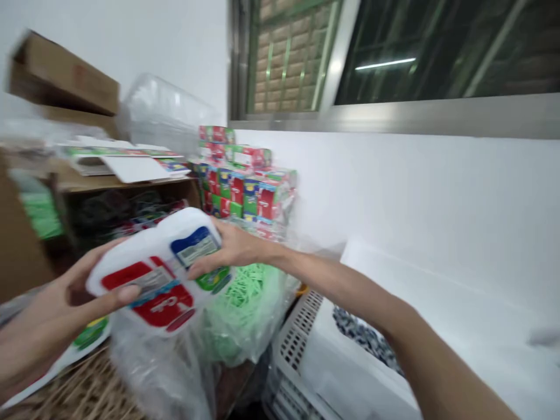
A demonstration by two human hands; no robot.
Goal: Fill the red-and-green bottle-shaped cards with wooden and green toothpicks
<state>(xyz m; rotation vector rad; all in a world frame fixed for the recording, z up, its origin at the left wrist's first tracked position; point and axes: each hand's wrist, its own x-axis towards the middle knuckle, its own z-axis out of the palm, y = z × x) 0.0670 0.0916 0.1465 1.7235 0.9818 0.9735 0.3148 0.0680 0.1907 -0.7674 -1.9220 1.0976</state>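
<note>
We see both hands clamped on a white plastic blister pack with red, blue and green printed labels (160, 271), held in the air above a clear bag of green plastic strands (245, 309): the left hand (48, 315) grips its near end, thumb lying across the red label, while the right hand (234, 248) pinches the far end beside the blue label. We judge that the two-ended grip keeps the wide, flat pack steady and its printed face turned up. A white slotted plastic crate (306, 332) sits below the right forearm, and a stack of red-and-green cartons (247, 181) stands against the white wall (415, 186) behind.
</note>
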